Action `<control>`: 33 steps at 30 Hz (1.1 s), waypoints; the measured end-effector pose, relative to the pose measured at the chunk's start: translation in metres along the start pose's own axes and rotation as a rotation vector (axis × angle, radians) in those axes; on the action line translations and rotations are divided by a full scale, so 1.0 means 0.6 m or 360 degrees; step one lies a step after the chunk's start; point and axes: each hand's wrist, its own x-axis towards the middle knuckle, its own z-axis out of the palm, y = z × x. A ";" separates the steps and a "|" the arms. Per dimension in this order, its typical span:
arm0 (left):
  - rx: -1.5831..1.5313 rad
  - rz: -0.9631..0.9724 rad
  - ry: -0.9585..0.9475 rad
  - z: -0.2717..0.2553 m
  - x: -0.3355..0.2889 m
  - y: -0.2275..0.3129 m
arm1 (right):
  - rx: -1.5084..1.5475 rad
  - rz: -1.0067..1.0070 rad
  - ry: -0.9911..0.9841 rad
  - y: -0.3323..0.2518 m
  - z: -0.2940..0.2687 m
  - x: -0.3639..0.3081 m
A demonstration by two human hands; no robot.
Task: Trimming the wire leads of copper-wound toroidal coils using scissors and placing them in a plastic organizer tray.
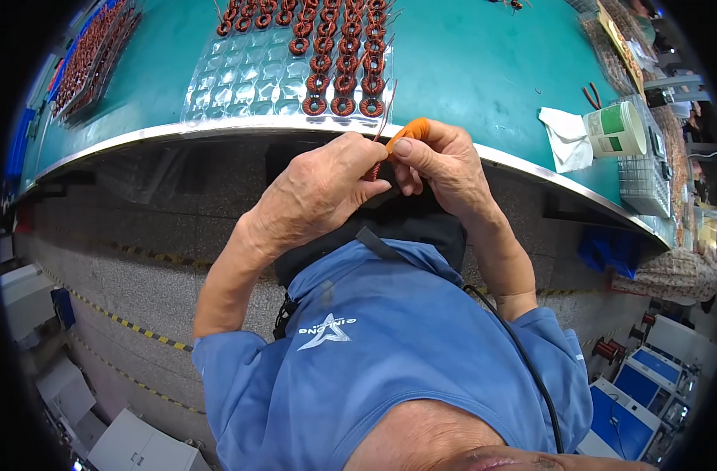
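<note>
Just beyond the table's near edge, my left hand [319, 184] is closed around a small ring coil wound with reddish copper wire [376, 170]; the fingers hide most of it. A thin wire lead [391, 102] rises from between the fingertips toward the tray. Close against it, my right hand [449, 169] pinches with thumb and index finger, and an orange cover [413, 131] wraps that index finger. What lies inside this pinch is hidden. Beyond both hands, a clear plastic tray [245, 82] holds rows of similar copper coils [345, 63], its left pockets showing no coils.
The green table [468, 71] has a pale metal edge. At left stands a stack of filled trays [96, 59]. On the right are a white cloth [566, 140], a white tub with green label [616, 129], a wire basket [645, 184] and a red-handled tool [591, 96].
</note>
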 end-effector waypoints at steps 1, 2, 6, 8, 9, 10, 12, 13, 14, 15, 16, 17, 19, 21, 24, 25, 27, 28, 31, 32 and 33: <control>-0.0002 0.0002 -0.0003 -0.002 0.002 0.000 | -0.0070 0.0018 0.0004 -0.003 -0.001 0.001; 0.0190 0.0085 -0.0035 -0.004 0.004 -0.001 | -0.0069 0.0018 0.0008 -0.006 -0.001 0.001; 0.0587 0.0158 -0.0046 0.014 -0.002 -0.015 | -0.0688 -0.0113 0.0236 -0.010 0.014 -0.008; 0.0513 0.0134 0.0083 0.033 -0.006 -0.017 | -0.1128 -0.0393 0.0455 -0.011 0.030 -0.016; 0.0442 0.0109 0.0215 0.040 -0.008 -0.017 | -0.1127 -0.0389 0.0457 -0.010 0.035 -0.016; 0.0437 0.0110 0.0212 0.045 -0.009 -0.019 | -0.1217 -0.0494 0.0493 -0.009 0.038 -0.016; 0.0508 0.0124 0.0246 0.051 -0.010 -0.022 | -0.1323 -0.0548 0.0515 -0.014 0.039 -0.015; 0.0587 0.0137 0.0186 0.047 -0.010 -0.021 | -0.1324 -0.0543 0.0514 -0.012 0.038 -0.013; 0.0584 0.0132 0.0186 0.044 -0.008 -0.024 | -0.1206 -0.0482 0.0494 -0.009 0.035 -0.008; 0.0800 0.0260 0.0213 0.041 -0.004 -0.029 | -0.1087 -0.0422 0.0473 -0.006 0.032 -0.004; 0.1014 0.0395 0.0239 0.037 0.000 -0.031 | -0.1082 -0.0398 0.0462 -0.004 0.030 0.001; 0.1067 0.0423 0.0197 0.029 0.003 -0.026 | -0.1084 -0.0396 0.0462 -0.005 0.029 0.005; 0.1164 0.0415 0.0138 0.024 0.002 -0.028 | -0.0688 0.0025 0.0404 -0.008 0.027 0.011; 0.1304 0.0335 0.0034 0.019 0.000 -0.021 | -0.0579 0.0026 0.0393 0.008 0.026 0.015; 0.1185 0.0267 0.0162 0.021 -0.002 -0.029 | -0.0318 0.0072 0.0422 0.012 0.033 0.017; 0.1185 0.0269 0.0160 0.025 -0.004 -0.028 | -0.0316 0.0072 0.0423 0.012 0.033 0.016; 0.0204 -0.0257 0.0348 0.033 -0.013 -0.019 | -0.0357 0.0011 0.0367 0.011 0.032 0.014; -0.0267 -0.0636 0.0325 0.027 -0.013 -0.005 | -0.0356 0.0009 0.0371 0.012 0.030 0.014; -0.1291 -0.0697 0.0397 0.035 -0.021 -0.005 | 0.0301 0.0158 0.0197 0.010 0.021 0.023; -0.1288 -0.0697 0.0402 0.041 -0.021 -0.005 | 0.0350 0.0170 0.0156 0.003 0.020 0.025; -0.1504 -0.0608 0.0472 0.046 -0.020 -0.006 | 0.0400 0.0182 0.0112 -0.004 0.020 0.026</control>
